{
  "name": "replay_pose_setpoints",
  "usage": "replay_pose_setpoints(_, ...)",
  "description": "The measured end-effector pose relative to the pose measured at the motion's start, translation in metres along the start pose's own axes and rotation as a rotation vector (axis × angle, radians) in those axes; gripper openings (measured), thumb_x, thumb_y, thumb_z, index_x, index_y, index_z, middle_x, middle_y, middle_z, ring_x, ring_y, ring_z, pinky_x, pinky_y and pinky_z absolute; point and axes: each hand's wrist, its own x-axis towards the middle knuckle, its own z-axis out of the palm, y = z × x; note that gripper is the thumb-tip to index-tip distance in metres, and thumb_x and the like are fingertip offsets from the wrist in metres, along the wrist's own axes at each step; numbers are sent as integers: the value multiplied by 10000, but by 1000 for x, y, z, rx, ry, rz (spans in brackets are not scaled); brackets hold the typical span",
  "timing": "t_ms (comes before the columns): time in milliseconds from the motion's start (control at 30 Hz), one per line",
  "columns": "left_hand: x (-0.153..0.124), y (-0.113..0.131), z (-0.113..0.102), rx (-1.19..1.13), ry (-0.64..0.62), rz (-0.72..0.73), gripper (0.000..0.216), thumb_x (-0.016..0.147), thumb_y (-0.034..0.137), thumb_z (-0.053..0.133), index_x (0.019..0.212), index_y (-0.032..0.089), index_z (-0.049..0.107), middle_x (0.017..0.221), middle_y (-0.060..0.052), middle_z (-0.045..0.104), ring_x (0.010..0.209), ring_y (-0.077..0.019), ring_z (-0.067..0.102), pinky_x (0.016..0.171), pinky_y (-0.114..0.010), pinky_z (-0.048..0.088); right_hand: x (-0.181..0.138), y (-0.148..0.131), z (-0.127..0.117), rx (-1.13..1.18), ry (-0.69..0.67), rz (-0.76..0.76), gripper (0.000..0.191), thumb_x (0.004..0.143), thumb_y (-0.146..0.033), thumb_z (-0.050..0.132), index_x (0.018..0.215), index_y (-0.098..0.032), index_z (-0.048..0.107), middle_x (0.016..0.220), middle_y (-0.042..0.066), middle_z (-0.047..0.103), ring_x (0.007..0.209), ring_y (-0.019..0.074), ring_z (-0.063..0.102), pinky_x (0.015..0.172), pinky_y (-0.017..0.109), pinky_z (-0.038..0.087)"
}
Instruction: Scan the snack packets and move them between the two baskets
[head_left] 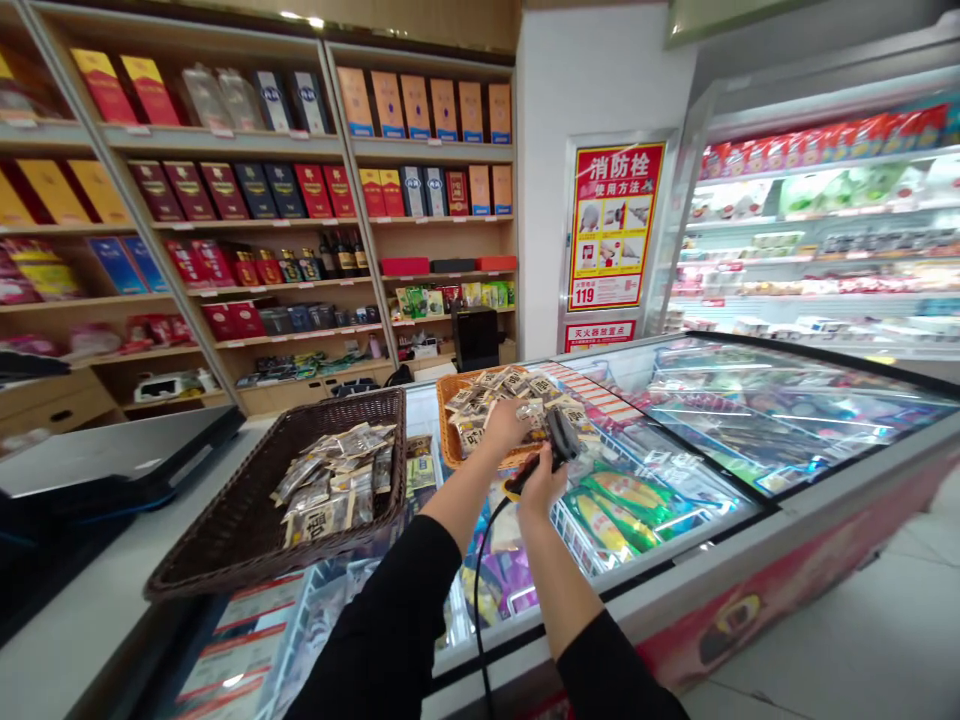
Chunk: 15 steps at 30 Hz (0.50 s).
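Note:
In my right hand point(541, 482) is a black handheld barcode scanner point(562, 438), its head raised over the near right side of an orange woven basket point(450, 440). A black cable point(478, 590) hangs from the scanner's handle. My left hand point(507, 424) is over the same basket, its fingers closed on a small snack packet point(531, 412) just left of the scanner head. Under both hands lie many similar packets point(471, 402) with beige and black print. To the left, a dark brown wicker basket point(217, 535) holds a loose pile of such packets point(337, 485).
Both baskets rest on a glass-topped chest freezer point(675, 500) with bagged goods inside. A counter with a dark flat device point(112, 470) is at left. Shelves of boxes point(255, 190) stand behind, beside a red fire-hydrant poster point(616, 230). A lit display cooler point(825, 230) is at right.

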Motion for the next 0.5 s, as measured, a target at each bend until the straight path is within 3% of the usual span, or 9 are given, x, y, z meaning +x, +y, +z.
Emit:
replay_pose_setpoints(100,6,6,12,106,-53,-78,569,705,434,711,1191,159,603,1228,-168,587,1130,-290,563,948,-349,427,3,4,0,24,26,-4,327,809,-504,578,725,-224,431,461,-83,486,309,99,429,302,212,379)
replay_pose_setpoints(200,8,4,16,169,-47,-149,672,625,489,752,1189,175,565,1253,-192,541,1130,-337,555,924,-391,432,5,7,-1,11,15,-23,336,810,-516,577,729,-226,429,470,-76,488,322,108,446,312,222,385)
replay_pose_setpoints(300,11,-2,16,108,-39,-204,746,543,432,811,1174,153,527,1232,-199,543,1130,-335,553,926,-378,427,6,10,-2,-17,-14,-44,337,817,-526,563,750,-220,439,483,-65,496,335,114,460,331,229,395)
replay_pose_setpoints(400,14,-16,13,-57,80,-304,891,460,297,861,1236,125,458,1209,-195,566,1125,-300,560,907,-323,436,5,9,-2,-39,-33,-42,337,824,-532,545,763,-216,445,493,-62,500,338,112,458,335,227,390)
replay_pose_setpoints(500,13,-37,5,-228,142,-441,866,483,208,843,1252,136,451,1054,-130,655,965,-246,633,780,-279,476,1,7,-1,-62,-36,-32,335,819,-525,551,743,-215,449,490,-55,507,339,116,461,334,229,385)
